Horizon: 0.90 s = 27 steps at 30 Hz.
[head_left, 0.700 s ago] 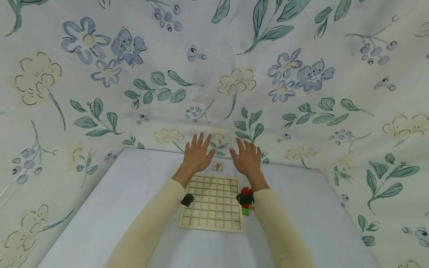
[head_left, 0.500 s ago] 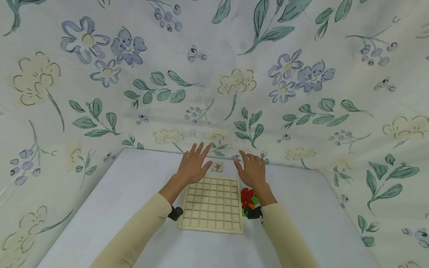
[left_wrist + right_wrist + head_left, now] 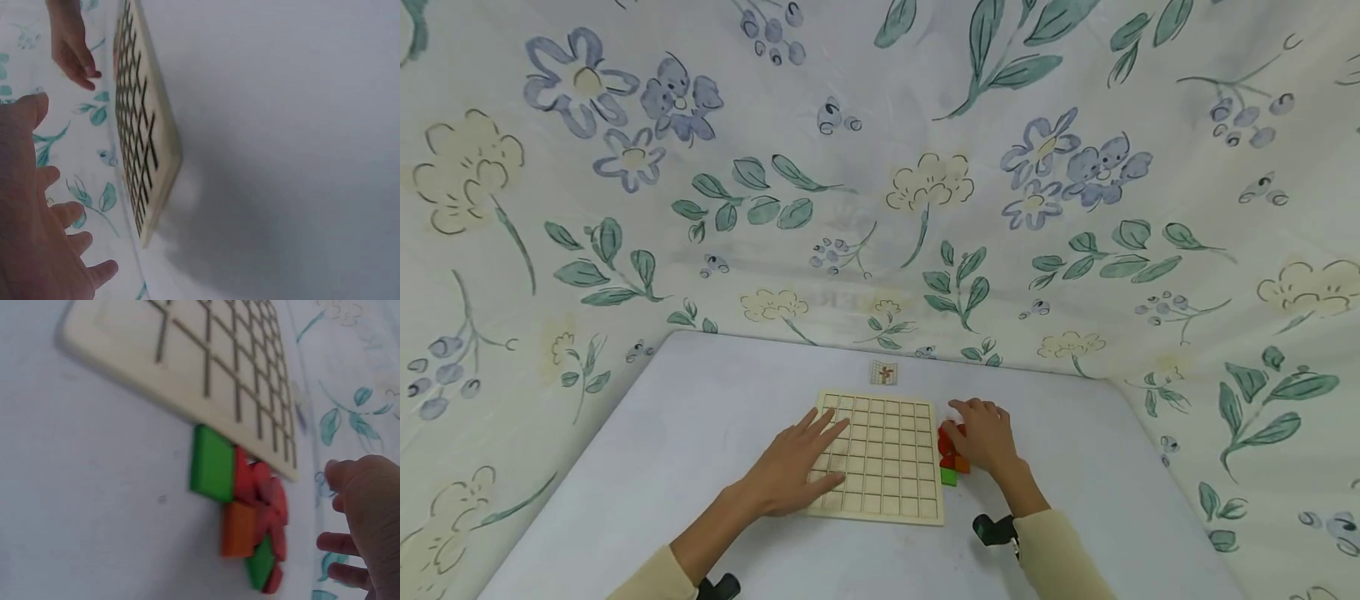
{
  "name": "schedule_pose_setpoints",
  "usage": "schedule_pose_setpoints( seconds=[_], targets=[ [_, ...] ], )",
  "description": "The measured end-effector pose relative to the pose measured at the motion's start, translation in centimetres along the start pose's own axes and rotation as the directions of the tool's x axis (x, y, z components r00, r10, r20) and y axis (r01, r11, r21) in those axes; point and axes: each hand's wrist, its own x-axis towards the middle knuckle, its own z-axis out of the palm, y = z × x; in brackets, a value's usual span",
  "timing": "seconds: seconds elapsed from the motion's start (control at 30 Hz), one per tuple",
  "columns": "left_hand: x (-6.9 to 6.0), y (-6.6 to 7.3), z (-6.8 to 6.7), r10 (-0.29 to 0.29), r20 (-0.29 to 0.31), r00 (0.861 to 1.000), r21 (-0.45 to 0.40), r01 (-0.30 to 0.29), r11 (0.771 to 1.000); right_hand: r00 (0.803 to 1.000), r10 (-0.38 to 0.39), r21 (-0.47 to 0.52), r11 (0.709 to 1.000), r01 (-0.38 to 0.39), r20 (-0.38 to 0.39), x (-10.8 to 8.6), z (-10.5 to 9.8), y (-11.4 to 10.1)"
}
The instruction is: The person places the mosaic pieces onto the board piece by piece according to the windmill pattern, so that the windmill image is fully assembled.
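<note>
A pale wooden grid board [image 3: 880, 458] lies on the white table. My left hand [image 3: 793, 467], its fingers spread, is over the board's left side; in the left wrist view this hand [image 3: 37, 212] appears apart from the board [image 3: 165, 140]. Beside the board's right edge is a cluster of red pieces [image 3: 269, 512] with a green square tile [image 3: 212, 464] and an orange block [image 3: 239, 530]. My right hand [image 3: 988, 433] hovers at these pieces and partly hides them in the head view. In the right wrist view its fingers are relaxed and hold nothing.
A small patterned card [image 3: 883, 372] lies behind the board, near the table's back edge. Floral cloth [image 3: 925, 183] hangs behind and at both sides of the white table [image 3: 700, 417]. Black wrist devices [image 3: 994, 530] sit below each hand.
Both hands have come back from beyond the board's far edge. The left hand has moved down and left onto the board's side; the right has lowered to the coloured pieces.
</note>
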Motion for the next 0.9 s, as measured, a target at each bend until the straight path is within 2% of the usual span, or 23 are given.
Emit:
schedule_pose_setpoints(
  seconds=[0.1,0.2,0.43,0.67,0.77,0.9],
  targets=[
    [-2.0,-0.1,0.2,0.022,0.039,0.999,-0.018,-0.022,1.0,1.0,-0.011,-0.007,1.0,0.011,0.026,-0.6,0.9,0.5],
    [-3.6,-0.4,0.5,0.041,0.053,0.998,-0.027,-0.04,0.999,0.999,-0.03,-0.019,0.999,0.03,0.022,-0.9,1.5,0.9],
    [-6.3,-0.9,1.9,0.002,0.079,0.997,-0.043,0.002,0.999,0.999,-0.032,-0.028,0.999,0.032,0.019,-1.1,1.9,0.9],
    [-7.2,-0.4,2.4,0.046,0.025,0.999,-0.024,-0.046,0.999,0.999,-0.017,0.01,1.0,0.018,-0.039,-1.1,2.3,0.7],
    [-7.3,-0.4,2.4,0.04,0.029,0.999,-0.013,-0.039,0.999,0.999,0.014,0.038,0.999,-0.012,-0.043,-0.8,2.5,0.6],
    [-7.4,-0.4,2.3,0.028,0.054,0.998,-0.003,-0.028,1.0,0.997,0.076,0.064,0.995,-0.075,-0.012,-0.6,2.5,0.4]
  ],
)
